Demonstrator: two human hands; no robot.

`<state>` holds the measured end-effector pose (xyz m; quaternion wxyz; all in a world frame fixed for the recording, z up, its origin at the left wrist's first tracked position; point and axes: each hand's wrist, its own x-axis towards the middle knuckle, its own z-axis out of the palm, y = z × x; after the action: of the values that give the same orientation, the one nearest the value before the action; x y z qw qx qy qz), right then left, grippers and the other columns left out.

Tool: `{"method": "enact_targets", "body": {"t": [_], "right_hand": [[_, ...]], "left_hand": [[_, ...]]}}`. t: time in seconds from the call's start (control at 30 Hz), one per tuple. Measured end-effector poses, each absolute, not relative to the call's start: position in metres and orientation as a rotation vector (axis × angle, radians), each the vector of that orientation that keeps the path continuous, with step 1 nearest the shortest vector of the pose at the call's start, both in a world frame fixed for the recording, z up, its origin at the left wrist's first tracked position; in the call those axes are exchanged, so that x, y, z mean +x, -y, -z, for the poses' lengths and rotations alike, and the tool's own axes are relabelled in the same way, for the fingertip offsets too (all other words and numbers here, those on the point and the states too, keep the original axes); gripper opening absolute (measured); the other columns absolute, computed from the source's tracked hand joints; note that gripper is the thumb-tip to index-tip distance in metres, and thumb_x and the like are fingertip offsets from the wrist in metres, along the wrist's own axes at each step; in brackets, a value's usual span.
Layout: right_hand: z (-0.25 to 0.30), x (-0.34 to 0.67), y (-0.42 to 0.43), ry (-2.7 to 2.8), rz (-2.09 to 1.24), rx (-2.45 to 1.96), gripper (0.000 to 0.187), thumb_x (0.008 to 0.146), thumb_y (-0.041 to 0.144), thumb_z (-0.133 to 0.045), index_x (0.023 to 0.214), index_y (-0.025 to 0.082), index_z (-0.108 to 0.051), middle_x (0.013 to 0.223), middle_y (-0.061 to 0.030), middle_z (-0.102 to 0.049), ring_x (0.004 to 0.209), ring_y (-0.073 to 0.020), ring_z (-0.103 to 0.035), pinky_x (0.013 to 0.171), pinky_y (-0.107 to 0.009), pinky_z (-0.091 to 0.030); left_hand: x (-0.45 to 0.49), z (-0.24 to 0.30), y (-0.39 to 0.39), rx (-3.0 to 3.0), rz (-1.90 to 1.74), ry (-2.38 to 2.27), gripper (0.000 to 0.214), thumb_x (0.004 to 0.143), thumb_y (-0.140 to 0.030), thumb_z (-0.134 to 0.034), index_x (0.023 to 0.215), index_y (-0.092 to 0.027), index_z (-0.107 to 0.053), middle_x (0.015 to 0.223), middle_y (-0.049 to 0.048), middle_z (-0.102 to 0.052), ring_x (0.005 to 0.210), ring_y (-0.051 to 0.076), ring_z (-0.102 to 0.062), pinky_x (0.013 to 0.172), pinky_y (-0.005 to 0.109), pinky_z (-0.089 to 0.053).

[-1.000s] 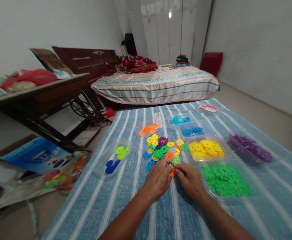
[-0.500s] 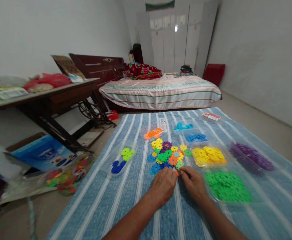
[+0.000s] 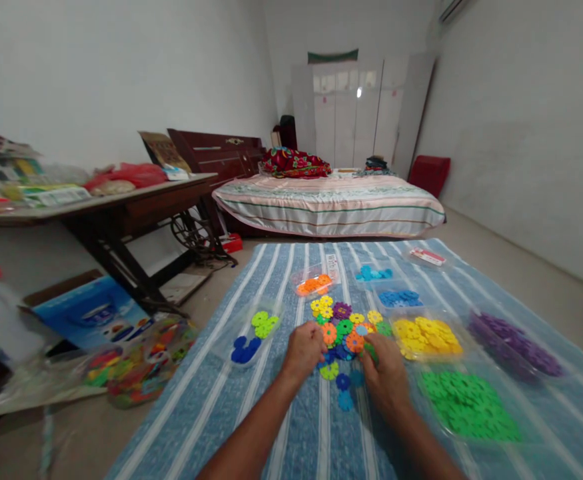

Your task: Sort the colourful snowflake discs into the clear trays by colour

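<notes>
A pile of flower-shaped plastic discs in many colours (image 3: pixel 344 327) lies on the striped cloth. At its left side is my left hand (image 3: pixel 304 352), closed, with its fingertips pinching an orange flower disc (image 3: pixel 328 333). My right hand (image 3: pixel 386 377) is curled at the pile's right edge. A bit of green shows by its fingertips, but what they grip is partly hidden. Several loose discs lie between my hands, among them a light green disc (image 3: pixel 329 371), a dark blue disc (image 3: pixel 342 381) and a light blue disc (image 3: pixel 345 401).
Right of the pile stand clear tubs of yellow discs (image 3: pixel 427 337), green discs (image 3: pixel 471 405), purple discs (image 3: pixel 516 343) and blue discs (image 3: pixel 400 298). An orange-disc tub (image 3: pixel 315 285) stands behind. At left is a tub (image 3: pixel 221 343) with lime and dark blue discs. A bed (image 3: pixel 331 207) stands beyond.
My hands have moved apart from the near edge of the pile, the left one to the left. Loose discs they covered now show between them. The camera view has tilted up.
</notes>
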<state>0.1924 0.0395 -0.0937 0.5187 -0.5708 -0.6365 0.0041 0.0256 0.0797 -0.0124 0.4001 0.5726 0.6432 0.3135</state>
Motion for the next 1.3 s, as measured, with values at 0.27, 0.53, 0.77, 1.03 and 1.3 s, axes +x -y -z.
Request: {"method": "enact_targets", "body": {"t": [0.27,0.53,0.77,1.03,1.3], "right_hand": [[0.111,0.186,-0.081,1.459,0.111,-1.579,0.046,0.089,0.044,-0.047,0.119,0.010,-0.058,0.116,-0.0215,-0.061,0.112,-0.0346,-0.053,0.094,-0.053,-0.041],[0.104,0.187,-0.081,1.587,0.015,-1.515,0.032,0.092,0.043,-0.047,0.101,0.016,-0.063,0.102,-0.0137,-0.063,0.100,-0.0272,-0.056,0.087,-0.042,-0.045],[0.098,0.184,-0.074,1.526,-0.076,-1.433,0.027,0.093,0.035,-0.046,0.078,0.019,-0.062,0.071,-0.0043,-0.061,0.070,-0.0186,-0.055,0.068,-0.031,-0.041],[0.092,0.182,-0.073,1.454,-0.191,-1.368,0.030,0.093,0.027,-0.043,0.067,0.020,-0.055,0.063,-0.0014,-0.055,0.063,-0.0153,-0.052,0.061,-0.026,-0.038],[0.088,0.182,-0.077,1.401,0.012,-1.383,0.028,0.093,0.021,-0.041,0.066,0.021,-0.050,0.064,-0.0010,-0.052,0.065,-0.0165,-0.049,0.064,-0.029,-0.036]], "left_hand": [[0.022,-0.039,-0.154,1.242,-1.056,-1.651,0.013,0.081,-0.021,-0.045,0.074,-0.014,-0.053,0.060,-0.0011,-0.060,0.045,0.007,-0.052,0.045,0.016,-0.035],[0.016,-0.043,-0.197,1.239,-1.100,-1.724,0.004,0.080,-0.015,-0.047,0.079,-0.015,-0.051,0.059,-0.0013,-0.057,0.050,0.009,-0.052,0.051,0.019,-0.039],[0.040,0.002,-0.153,1.731,-0.843,-1.508,0.014,0.078,-0.021,-0.050,0.076,-0.017,-0.063,0.065,-0.0004,-0.064,0.062,0.013,-0.060,0.061,0.024,-0.046],[0.074,0.035,-0.165,2.480,-0.600,-1.172,0.022,0.082,-0.018,-0.048,0.091,-0.019,-0.068,0.099,0.0048,-0.070,0.099,0.018,-0.060,0.093,0.032,-0.044],[0.101,0.044,-0.185,2.684,-0.308,-0.770,0.025,0.081,-0.019,-0.054,0.103,-0.022,-0.065,0.117,0.0024,-0.067,0.112,0.015,-0.057,0.099,0.031,-0.042]]}}
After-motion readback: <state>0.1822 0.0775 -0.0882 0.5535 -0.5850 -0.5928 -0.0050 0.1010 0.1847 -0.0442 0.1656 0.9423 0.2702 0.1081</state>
